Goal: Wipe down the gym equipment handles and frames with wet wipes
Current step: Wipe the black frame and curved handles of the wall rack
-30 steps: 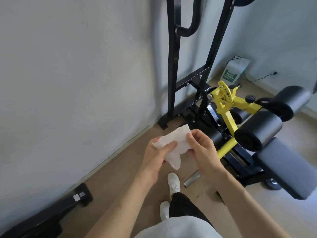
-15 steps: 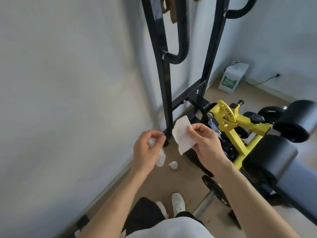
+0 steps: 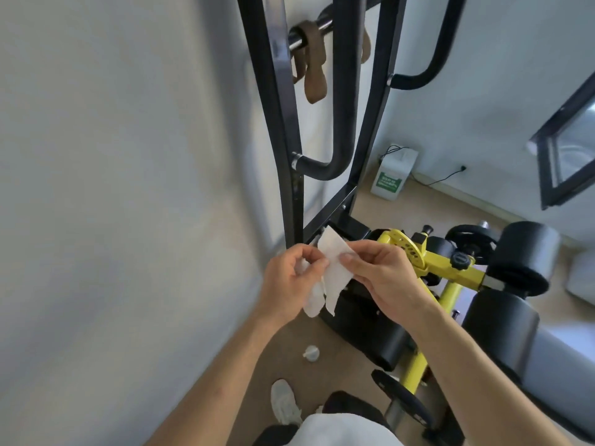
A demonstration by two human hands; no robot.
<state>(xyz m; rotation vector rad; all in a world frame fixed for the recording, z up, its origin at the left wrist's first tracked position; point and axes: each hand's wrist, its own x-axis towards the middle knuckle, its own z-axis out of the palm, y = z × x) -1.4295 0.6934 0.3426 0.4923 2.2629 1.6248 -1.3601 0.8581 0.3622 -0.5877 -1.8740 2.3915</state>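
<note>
White wipe (image 3: 335, 268) at centre; black frame (image 3: 283, 123) above; yellow bench bracket (image 3: 450, 272) right; brown straps (image 3: 314, 69) top.

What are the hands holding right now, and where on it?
Both pinch a white wet wipe: right hand at its right edge, left hand at its left edge.

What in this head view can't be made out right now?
Head view:
black frame top: cut off by the upper edge.
white container label: too small to read.
wipe between left hand and right hand: one piece or two, fingers hide it.
</note>
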